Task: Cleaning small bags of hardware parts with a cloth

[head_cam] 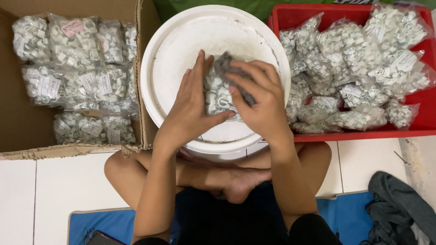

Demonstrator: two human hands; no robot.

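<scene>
At left edge of the tiled floor: open cardboard box (18,127), holding clear bags of small white clips (75,77) in rough rows, paper labels showing through the plastic, 1 label pink. Beside the box's right wall, touching it or nearly so: round white bucket lid (177,50), scuffed grey toward its upper right. Over the lid's middle: left hand (190,106), fingers straight and together, palm pressed against the left side of a small clear bag of white clips (217,93), thumb hooked under the bag's lower edge. Against the bag's right side: right hand (261,102), fingers curled and clamped on the bag's top, pinching a dark grey gathered part of it (225,61) between fingertips and thumb. Bag held between both hands, just above the lid; whether touching the lid, cannot tell. Right of the lid, close against it: red plastic tray (422,124), heaped with more filled bags of white clips (359,59), some spilling toward the tray's left edge. Below the lid: crossed bare legs (213,174) on a blue mat (345,215). At lower right corner of the floor: crumpled grey cloth (395,204).
</scene>
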